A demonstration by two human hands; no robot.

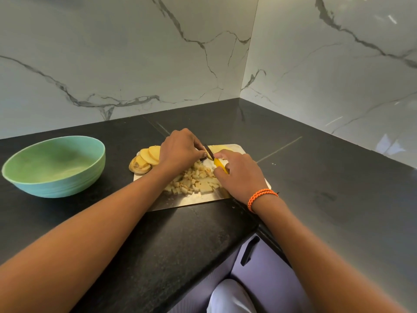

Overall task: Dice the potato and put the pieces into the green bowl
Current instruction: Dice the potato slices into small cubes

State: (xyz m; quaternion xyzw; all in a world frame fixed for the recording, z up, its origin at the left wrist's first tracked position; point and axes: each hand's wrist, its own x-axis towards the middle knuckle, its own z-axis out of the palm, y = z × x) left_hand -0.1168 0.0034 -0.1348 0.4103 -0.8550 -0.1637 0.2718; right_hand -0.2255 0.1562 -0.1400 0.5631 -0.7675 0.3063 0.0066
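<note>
Dicing underway on the board, bowl waiting at your left.

The green bowl (54, 166) sits well apart on the counter (158, 233). Potato slices (146, 158) fan beside your left hand (180, 150), fingers curled down on a piece. Diced pieces (194, 179) heap on the cutting board (198, 199). Your right hand (239, 172) grips the yellow-handled knife (220, 164).

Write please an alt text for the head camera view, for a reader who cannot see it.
A person's right hand holds a yellow-handled knife while the left hand steadies potato on a cutting board, beside diced pieces and uncut slices. An empty green bowl sits left.
</note>
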